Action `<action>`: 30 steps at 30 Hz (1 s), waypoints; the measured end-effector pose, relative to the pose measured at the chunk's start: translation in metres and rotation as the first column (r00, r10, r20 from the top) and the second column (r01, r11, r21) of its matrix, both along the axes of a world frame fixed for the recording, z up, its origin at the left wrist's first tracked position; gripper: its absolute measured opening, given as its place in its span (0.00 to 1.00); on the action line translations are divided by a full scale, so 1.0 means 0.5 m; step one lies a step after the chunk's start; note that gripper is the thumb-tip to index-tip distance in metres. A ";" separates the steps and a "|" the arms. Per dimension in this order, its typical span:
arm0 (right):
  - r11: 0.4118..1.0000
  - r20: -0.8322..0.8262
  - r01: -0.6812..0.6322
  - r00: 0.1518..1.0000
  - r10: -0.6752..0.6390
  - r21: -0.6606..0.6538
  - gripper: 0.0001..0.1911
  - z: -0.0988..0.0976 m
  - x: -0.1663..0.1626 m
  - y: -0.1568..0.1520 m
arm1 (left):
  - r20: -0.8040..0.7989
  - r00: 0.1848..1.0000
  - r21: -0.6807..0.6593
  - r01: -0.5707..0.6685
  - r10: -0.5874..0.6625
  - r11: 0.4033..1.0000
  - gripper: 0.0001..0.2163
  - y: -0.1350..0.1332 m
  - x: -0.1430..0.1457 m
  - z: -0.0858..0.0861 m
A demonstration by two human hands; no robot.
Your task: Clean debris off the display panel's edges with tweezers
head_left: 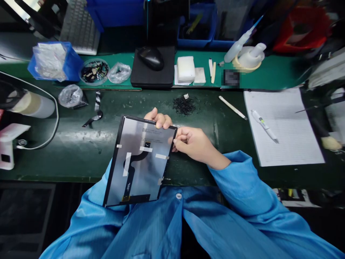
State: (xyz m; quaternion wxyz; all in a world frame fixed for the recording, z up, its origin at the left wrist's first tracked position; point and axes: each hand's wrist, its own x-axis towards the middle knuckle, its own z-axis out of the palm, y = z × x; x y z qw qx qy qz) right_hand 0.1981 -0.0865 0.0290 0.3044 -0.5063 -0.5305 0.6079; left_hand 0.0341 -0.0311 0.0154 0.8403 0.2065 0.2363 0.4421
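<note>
A tablet-sized display panel (pixel 145 165) is held tilted in front of me, its silvery back facing up. Pieces of white tape and a dark flex cable (pixel 131 176) lie across that back. My left hand (pixel 159 118) grips the panel's far edge from behind, fingertips showing over the rim and the rest hidden. At the right edge, near the far corner, my right hand (pixel 194 145) is closed with thumb and fingers pinched together against the border. Whatever sits between those fingertips is too small to make out.
Beyond the panel lies a pile of small black strips (pixel 184 105). A white stick (pixel 232 107) and a lined paper pad (pixel 285 126) with a pen (pixel 264 126) are to the right. A mouse (pixel 151 58) rests on a black pad; a white cable (pixel 55 122) curves at left.
</note>
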 end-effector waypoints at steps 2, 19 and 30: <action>1.000 0.030 0.013 0.999 -0.013 0.010 0.07 0.000 0.000 -0.002 | -0.023 1.000 -0.036 -0.018 0.017 0.999 0.36 0.000 0.002 0.000; 0.999 0.055 0.029 0.998 -0.031 0.027 0.03 0.006 -0.003 -0.002 | -0.024 0.998 -0.055 -0.057 0.055 0.997 0.35 -0.004 0.007 0.004; 0.994 0.125 0.089 0.988 -0.096 0.059 0.04 -0.003 -0.011 -0.008 | -0.062 0.992 -0.117 -0.112 0.106 0.987 0.35 -0.018 0.022 0.028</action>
